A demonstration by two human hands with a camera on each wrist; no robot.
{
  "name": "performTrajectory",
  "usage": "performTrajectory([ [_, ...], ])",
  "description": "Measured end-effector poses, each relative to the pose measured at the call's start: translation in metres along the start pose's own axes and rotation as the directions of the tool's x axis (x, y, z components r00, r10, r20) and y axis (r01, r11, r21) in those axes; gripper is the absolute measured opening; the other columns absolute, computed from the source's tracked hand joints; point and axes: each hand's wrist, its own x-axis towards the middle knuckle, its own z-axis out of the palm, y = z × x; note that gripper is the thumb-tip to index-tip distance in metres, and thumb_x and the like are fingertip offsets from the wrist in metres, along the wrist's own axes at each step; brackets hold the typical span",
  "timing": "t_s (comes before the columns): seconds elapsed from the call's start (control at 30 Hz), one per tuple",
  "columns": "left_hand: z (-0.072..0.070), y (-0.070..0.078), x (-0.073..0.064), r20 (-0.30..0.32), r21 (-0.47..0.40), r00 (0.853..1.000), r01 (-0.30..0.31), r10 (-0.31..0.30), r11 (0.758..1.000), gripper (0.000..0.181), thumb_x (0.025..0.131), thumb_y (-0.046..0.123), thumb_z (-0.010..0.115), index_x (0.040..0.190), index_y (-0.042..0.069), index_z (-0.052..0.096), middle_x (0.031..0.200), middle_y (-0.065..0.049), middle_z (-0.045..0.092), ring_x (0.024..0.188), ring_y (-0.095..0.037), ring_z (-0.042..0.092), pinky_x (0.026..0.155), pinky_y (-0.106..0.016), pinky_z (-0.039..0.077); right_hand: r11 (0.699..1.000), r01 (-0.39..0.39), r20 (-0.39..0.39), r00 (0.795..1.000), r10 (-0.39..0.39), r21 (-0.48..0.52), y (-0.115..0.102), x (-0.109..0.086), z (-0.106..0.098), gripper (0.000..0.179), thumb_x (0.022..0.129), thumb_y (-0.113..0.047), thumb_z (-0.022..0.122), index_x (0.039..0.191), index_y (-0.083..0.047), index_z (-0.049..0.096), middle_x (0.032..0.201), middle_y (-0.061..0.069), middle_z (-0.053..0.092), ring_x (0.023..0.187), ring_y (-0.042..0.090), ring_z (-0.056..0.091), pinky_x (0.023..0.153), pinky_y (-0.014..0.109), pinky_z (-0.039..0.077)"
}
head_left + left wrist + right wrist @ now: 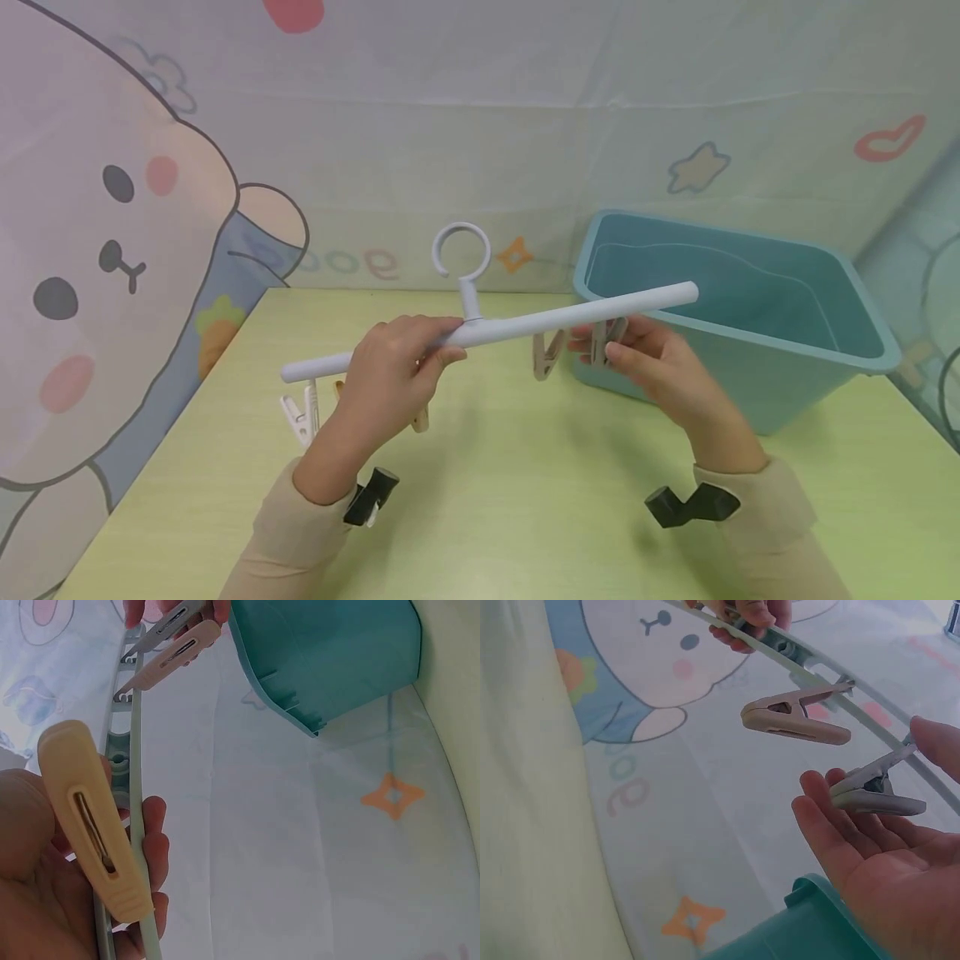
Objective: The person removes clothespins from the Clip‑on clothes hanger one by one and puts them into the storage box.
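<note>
A white clip hanger (585, 315) with a round hook hangs above the table, tilted up toward its right end. My left hand (386, 375) grips its bar just left of the hook. Beside that palm is a yellowish clip (94, 817). A pale clip (300, 417) hangs near the bar's left end. On the right half hang a beige clip (795, 720) and, farther out, a grey clip (877, 791). My right hand (667, 371) is around the grey clip, fingers extended behind it and thumb apart on the near side.
A blue-green plastic bin (750, 387) stands on the table at the right, its near rim behind the hanger's right end. The light yellow-green table (510, 500) meets a printed cloth backdrop (465, 150). Black wrist mounts (693, 506) sit on both sleeves.
</note>
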Motion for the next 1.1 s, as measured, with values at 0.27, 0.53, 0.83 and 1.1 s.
performTrajectory([
  [0.27,0.0019,-0.0011,-0.0005,0.003,0.006,1.0,-0.008,0.008,1.0,0.03,0.079,0.012,0.078,0.108,0.004,0.072,0.077,-0.004,0.067,0.067,-0.018,0.054,0.062,-0.035,0.043,0.983,0.017,0.058,0.998,-0.028,0.181,0.001,0.0004,0.0019,0.025,0.1,0.004,0.041,0.116,-0.005,0.058,0.106,0.005,0.066,0.104,0.02,0.064,0.094,0.035,0.049],
  [0.53,0.0015,0.0001,-0.0001,0.01,0.005,1.0,-0.013,0.013,1.0,0.029,0.08,0.014,0.077,0.108,0.004,0.072,0.079,-0.003,0.068,0.068,-0.018,0.056,0.062,-0.033,0.041,0.945,-0.029,0.204,0.978,-0.04,0.326,0.005,0.0016,-0.0031,0.028,0.102,0.002,0.037,0.121,0.0,0.057,0.105,0.008,0.067,0.096,0.02,0.066,0.092,0.035,0.05],
  [0.83,0.0022,0.0007,-0.0005,0.004,0.011,1.0,-0.022,0.022,1.0,0.029,0.08,0.014,0.077,0.108,0.004,0.072,0.079,-0.003,0.069,0.067,-0.017,0.056,0.061,-0.032,0.041,0.916,-0.058,0.266,0.962,-0.054,0.397,0.0059,0.0016,-0.0021,0.03,0.104,-0.002,0.035,0.123,0.001,0.058,0.106,0.008,0.069,0.094,0.017,0.069,0.087,0.032,0.053],
  [1.1,0.0026,-0.0004,-0.0008,-0.003,0.017,0.999,-0.037,0.037,0.999,0.028,0.081,0.014,0.077,0.107,0.005,0.072,0.077,-0.002,0.068,0.067,-0.018,0.056,0.06,-0.032,0.04,0.935,-0.048,0.257,0.965,-0.047,0.35,0.0034,-0.0001,-0.0024,0.03,0.105,-0.004,0.034,0.122,0.002,0.057,0.107,0.006,0.068,0.094,0.016,0.068,0.086,0.032,0.053],
])
